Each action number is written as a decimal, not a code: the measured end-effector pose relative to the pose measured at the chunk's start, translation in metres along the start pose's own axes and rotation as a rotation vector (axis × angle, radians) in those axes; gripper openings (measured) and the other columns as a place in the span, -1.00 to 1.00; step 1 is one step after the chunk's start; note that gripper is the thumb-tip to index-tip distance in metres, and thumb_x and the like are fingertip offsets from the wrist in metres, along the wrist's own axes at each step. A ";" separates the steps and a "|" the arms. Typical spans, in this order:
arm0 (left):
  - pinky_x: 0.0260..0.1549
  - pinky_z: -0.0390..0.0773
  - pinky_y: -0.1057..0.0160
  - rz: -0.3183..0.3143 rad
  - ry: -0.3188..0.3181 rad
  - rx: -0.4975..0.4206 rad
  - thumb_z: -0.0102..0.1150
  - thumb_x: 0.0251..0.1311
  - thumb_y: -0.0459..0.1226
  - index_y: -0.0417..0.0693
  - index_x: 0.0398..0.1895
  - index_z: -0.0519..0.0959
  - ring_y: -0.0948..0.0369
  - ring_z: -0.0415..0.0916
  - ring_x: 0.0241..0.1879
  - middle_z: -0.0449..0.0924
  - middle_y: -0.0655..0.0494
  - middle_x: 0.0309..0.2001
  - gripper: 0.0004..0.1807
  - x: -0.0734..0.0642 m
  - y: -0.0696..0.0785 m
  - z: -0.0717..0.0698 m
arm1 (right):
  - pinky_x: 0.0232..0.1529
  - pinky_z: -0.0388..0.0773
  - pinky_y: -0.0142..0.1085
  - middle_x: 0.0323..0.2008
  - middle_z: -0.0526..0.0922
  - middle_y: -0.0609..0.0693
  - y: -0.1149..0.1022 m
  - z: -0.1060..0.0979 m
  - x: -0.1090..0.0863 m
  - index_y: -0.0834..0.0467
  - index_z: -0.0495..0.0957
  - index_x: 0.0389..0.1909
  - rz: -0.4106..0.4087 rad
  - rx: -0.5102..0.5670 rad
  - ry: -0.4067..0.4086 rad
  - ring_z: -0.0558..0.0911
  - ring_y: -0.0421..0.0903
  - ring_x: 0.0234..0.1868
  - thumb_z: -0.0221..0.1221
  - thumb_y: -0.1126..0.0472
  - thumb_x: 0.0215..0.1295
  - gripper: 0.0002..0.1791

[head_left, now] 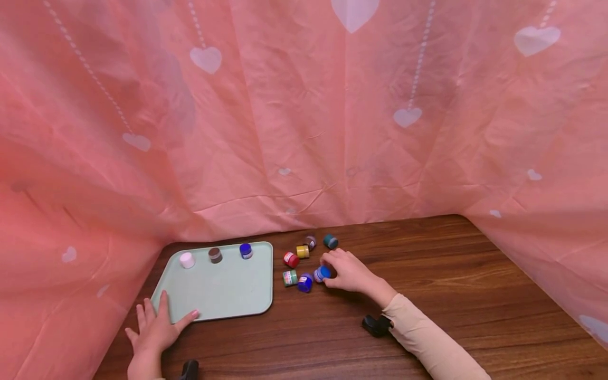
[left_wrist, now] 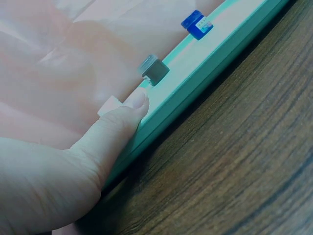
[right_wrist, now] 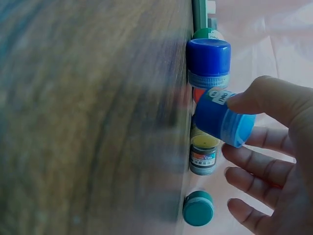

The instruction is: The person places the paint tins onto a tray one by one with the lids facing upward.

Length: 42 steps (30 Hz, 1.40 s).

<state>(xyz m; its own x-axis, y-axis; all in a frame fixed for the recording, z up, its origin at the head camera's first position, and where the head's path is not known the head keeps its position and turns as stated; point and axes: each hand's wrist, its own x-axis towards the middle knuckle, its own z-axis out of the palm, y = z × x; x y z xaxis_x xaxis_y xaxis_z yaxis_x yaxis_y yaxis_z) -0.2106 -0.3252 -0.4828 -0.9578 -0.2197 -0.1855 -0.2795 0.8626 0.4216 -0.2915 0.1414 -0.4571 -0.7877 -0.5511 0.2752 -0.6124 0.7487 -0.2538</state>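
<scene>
My right hand (head_left: 349,272) pinches a light blue paint jar (right_wrist: 215,115) between thumb and fingers; in the right wrist view the jar is tilted. Close beside it are a dark blue jar (head_left: 305,283) and a green-labelled jar (head_left: 290,278). Farther back lie a red jar (head_left: 291,259), a yellow jar (head_left: 302,252), a dark jar (head_left: 311,242) and a teal jar (head_left: 330,241). With fingers spread, my left hand (head_left: 154,332) rests at the front left corner of a pale green tray (head_left: 223,293). Its thumb (left_wrist: 124,117) lies along the rim.
Along the tray's back side stand a white jar (head_left: 187,260), a brown jar (head_left: 215,255) and a blue jar (head_left: 245,250). The wooden table (head_left: 456,274) ends at a pink curtain (head_left: 304,116) with hearts, which hangs behind and at both sides.
</scene>
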 end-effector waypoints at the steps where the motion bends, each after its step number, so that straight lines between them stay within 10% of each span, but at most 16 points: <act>1: 0.13 -0.60 -0.60 0.000 0.002 0.001 0.06 -0.10 0.53 -0.24 0.53 -0.37 -0.41 -0.79 0.40 -0.66 -0.58 0.41 0.45 0.000 0.000 0.000 | -0.18 0.39 -0.25 -0.28 0.59 -0.13 -0.001 0.000 0.000 0.02 0.54 -0.19 -0.003 0.000 0.010 0.47 -0.15 -0.18 0.36 0.02 0.02 -0.66; 19: 0.12 -0.60 -0.60 0.004 -0.001 0.006 0.06 -0.08 0.52 -0.25 0.53 -0.38 -0.42 -0.78 0.39 -0.67 -0.59 0.40 0.44 0.000 0.002 -0.003 | -0.07 0.47 -0.17 -0.20 0.60 -0.11 -0.015 -0.002 0.008 0.04 0.60 -0.16 -0.115 -0.024 0.188 0.51 -0.14 -0.13 0.34 0.01 0.03 -0.65; 42: 0.12 -0.60 -0.60 0.001 0.007 0.006 0.06 -0.09 0.52 -0.23 0.53 -0.38 -0.41 -0.78 0.40 -0.68 -0.57 0.41 0.44 0.000 0.000 0.001 | -0.17 0.43 -0.30 -0.29 0.57 -0.14 -0.060 0.008 0.044 0.01 0.58 -0.20 -0.269 -0.098 0.209 0.47 -0.17 -0.22 0.31 -0.08 0.06 -0.66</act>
<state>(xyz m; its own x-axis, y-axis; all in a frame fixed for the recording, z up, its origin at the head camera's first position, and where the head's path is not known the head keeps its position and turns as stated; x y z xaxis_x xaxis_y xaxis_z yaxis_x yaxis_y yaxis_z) -0.2103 -0.3249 -0.4836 -0.9585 -0.2220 -0.1789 -0.2783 0.8655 0.4166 -0.2905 0.0693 -0.4372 -0.5624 -0.6536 0.5064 -0.7787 0.6246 -0.0587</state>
